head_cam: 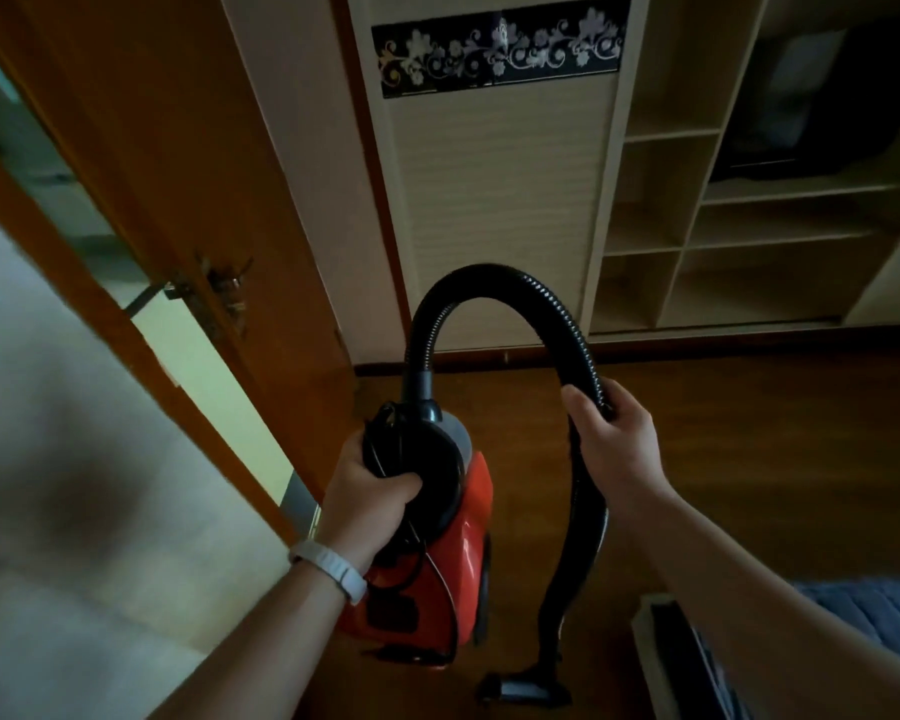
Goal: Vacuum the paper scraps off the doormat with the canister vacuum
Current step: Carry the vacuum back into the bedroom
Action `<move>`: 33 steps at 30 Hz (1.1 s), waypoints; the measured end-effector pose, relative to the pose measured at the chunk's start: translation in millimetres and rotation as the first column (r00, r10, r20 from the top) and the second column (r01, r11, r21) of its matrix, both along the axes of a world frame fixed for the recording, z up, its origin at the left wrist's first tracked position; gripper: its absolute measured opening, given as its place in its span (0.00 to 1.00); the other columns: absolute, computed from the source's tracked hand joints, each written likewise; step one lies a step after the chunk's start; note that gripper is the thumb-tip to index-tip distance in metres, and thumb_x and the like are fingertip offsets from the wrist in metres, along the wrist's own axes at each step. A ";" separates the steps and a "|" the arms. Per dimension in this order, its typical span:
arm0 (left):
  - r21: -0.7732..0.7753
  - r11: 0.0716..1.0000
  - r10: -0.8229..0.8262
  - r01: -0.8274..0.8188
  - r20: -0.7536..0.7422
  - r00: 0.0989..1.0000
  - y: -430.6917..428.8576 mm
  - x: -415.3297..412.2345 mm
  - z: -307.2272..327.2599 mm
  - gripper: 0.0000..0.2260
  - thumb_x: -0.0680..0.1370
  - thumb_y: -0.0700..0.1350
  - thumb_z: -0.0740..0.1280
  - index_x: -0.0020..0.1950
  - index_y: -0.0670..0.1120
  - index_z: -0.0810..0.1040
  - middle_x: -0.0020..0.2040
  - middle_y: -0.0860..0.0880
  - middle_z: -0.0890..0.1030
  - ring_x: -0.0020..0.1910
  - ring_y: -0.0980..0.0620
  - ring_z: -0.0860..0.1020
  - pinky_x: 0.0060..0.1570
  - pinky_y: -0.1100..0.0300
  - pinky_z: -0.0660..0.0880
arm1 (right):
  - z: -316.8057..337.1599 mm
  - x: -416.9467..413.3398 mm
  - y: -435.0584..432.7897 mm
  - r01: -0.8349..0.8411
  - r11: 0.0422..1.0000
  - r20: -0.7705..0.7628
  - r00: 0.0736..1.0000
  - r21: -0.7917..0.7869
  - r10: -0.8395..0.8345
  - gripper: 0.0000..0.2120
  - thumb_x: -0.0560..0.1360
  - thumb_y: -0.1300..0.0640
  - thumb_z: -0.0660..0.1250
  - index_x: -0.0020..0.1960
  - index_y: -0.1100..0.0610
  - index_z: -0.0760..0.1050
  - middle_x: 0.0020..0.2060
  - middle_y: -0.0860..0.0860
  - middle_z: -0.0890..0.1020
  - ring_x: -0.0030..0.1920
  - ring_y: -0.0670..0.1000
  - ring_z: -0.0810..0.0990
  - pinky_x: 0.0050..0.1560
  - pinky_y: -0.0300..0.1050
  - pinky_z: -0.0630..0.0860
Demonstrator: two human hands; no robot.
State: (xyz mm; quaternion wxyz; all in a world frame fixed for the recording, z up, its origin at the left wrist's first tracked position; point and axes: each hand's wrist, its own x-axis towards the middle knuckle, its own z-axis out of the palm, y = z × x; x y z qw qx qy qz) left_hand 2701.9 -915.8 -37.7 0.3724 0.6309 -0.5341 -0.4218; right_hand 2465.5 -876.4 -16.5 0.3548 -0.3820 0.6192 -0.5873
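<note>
Nearest to the camera is the white wristband (328, 563) on the left arm. Above it the left hand (370, 491) grips the black top of the red canister vacuum (463, 553), fingers curled under it. To the right the black hose (494, 283) arches up and comes down into the right hand (614, 444), whose fingers close around it. The wand below points down to the nozzle (526, 691). No doormat or paper scraps are visible, so I judge the vacuum must first be carried to them.
</note>
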 end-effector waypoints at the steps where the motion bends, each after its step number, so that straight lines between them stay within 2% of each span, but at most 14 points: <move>1: -0.008 1.000 -0.003 0.003 0.005 1.000 -15.1 -7.9 2.1 0.23 0.68 0.38 0.72 0.59 0.56 0.75 0.47 0.53 0.83 0.45 0.52 0.82 0.41 0.55 0.79 | 4.4 -13.2 -13.8 0.000 1.000 -0.011 1.000 -0.006 0.000 0.07 0.78 0.51 0.67 0.50 0.54 0.77 0.32 0.52 0.77 0.31 0.51 0.76 0.31 0.44 0.74; 6: -0.056 0.998 -0.039 0.040 0.021 0.999 -78.9 -47.1 19.7 0.26 0.69 0.39 0.73 0.64 0.54 0.73 0.50 0.54 0.82 0.49 0.53 0.81 0.47 0.53 0.79 | 24.5 -62.9 -71.7 0.028 0.998 -0.033 0.999 -0.048 -0.030 0.08 0.78 0.50 0.67 0.49 0.55 0.77 0.29 0.48 0.76 0.27 0.46 0.75 0.27 0.39 0.72; 9: -0.057 0.995 -0.079 0.079 0.008 0.997 -125.5 -74.6 20.6 0.26 0.67 0.41 0.73 0.63 0.56 0.74 0.51 0.55 0.82 0.50 0.53 0.81 0.50 0.50 0.80 | 22.4 -88.1 -105.1 0.057 0.997 -0.042 0.997 -0.052 -0.059 0.08 0.78 0.50 0.67 0.49 0.55 0.77 0.26 0.46 0.75 0.26 0.44 0.73 0.25 0.38 0.71; 12: -0.040 0.990 -0.137 0.136 -0.022 0.990 -171.2 -101.8 16.1 0.25 0.65 0.42 0.72 0.61 0.56 0.75 0.51 0.54 0.83 0.50 0.52 0.82 0.49 0.49 0.81 | 14.0 -111.5 -136.5 0.108 0.993 -0.040 0.993 -0.042 -0.110 0.09 0.78 0.50 0.67 0.49 0.56 0.78 0.28 0.48 0.75 0.28 0.46 0.73 0.27 0.41 0.71; 16: -0.031 0.978 -0.211 0.209 -0.105 0.972 -241.6 -147.6 2.3 0.24 0.69 0.33 0.71 0.61 0.52 0.76 0.50 0.51 0.82 0.48 0.53 0.81 0.41 0.58 0.78 | 1.4 -149.3 -185.6 0.195 0.981 -0.055 0.979 -0.022 -0.195 0.10 0.77 0.49 0.68 0.48 0.56 0.78 0.30 0.52 0.75 0.31 0.53 0.73 0.31 0.48 0.70; 18: -0.017 0.967 -0.253 0.253 -0.131 0.959 -282.0 -171.3 -7.9 0.23 0.68 0.33 0.71 0.59 0.51 0.76 0.48 0.50 0.83 0.47 0.51 0.82 0.40 0.56 0.79 | -2.9 -170.6 -216.2 0.253 0.967 -0.072 0.964 -0.018 -0.254 0.11 0.77 0.48 0.68 0.47 0.57 0.77 0.31 0.54 0.75 0.31 0.55 0.73 0.32 0.50 0.71; 21: 0.012 0.936 -0.348 0.353 -0.141 0.927 -344.1 -209.5 -15.9 0.22 0.66 0.34 0.70 0.56 0.52 0.77 0.45 0.47 0.83 0.43 0.48 0.83 0.41 0.49 0.82 | -5.0 -198.2 -261.7 0.360 0.933 -0.103 0.927 -0.024 -0.361 0.08 0.77 0.49 0.69 0.46 0.53 0.79 0.30 0.52 0.75 0.31 0.54 0.73 0.31 0.49 0.69; 24: 0.016 0.898 -0.431 0.440 -0.173 0.886 -396.5 -252.0 -21.3 0.22 0.67 0.30 0.68 0.57 0.48 0.75 0.44 0.45 0.81 0.40 0.50 0.81 0.34 0.59 0.79 | -2.9 -223.2 -298.2 0.453 0.891 -0.131 0.882 -0.027 -0.452 0.06 0.77 0.50 0.69 0.45 0.52 0.79 0.29 0.50 0.74 0.30 0.51 0.72 0.30 0.46 0.68; 26: 0.005 0.866 -0.492 0.500 -0.168 0.854 -427.1 -281.9 -20.3 0.22 0.68 0.30 0.68 0.57 0.49 0.75 0.45 0.48 0.80 0.41 0.52 0.80 0.32 0.64 0.75 | 0.4 -241.2 -315.6 0.533 0.846 -0.143 0.835 -0.032 -0.531 0.04 0.77 0.50 0.69 0.45 0.50 0.79 0.30 0.50 0.75 0.30 0.50 0.72 0.30 0.45 0.68; 30: -0.010 0.786 -0.615 0.618 -0.103 0.782 -474.2 -336.9 -21.5 0.22 0.69 0.33 0.70 0.58 0.53 0.75 0.46 0.52 0.81 0.43 0.56 0.80 0.35 0.66 0.74 | -0.8 -279.2 -330.6 0.656 0.754 -0.170 0.739 -0.036 -0.652 0.04 0.76 0.49 0.69 0.45 0.49 0.80 0.30 0.49 0.76 0.30 0.51 0.74 0.31 0.46 0.71; 33: -0.020 0.734 -0.677 0.679 -0.098 0.730 -499.9 -377.3 -20.4 0.22 0.68 0.32 0.70 0.58 0.51 0.75 0.45 0.52 0.82 0.42 0.56 0.81 0.35 0.65 0.74 | 1.8 -307.9 -338.4 0.712 0.699 -0.162 0.684 -0.065 -0.711 0.05 0.78 0.53 0.69 0.43 0.51 0.79 0.26 0.48 0.76 0.27 0.50 0.74 0.28 0.44 0.71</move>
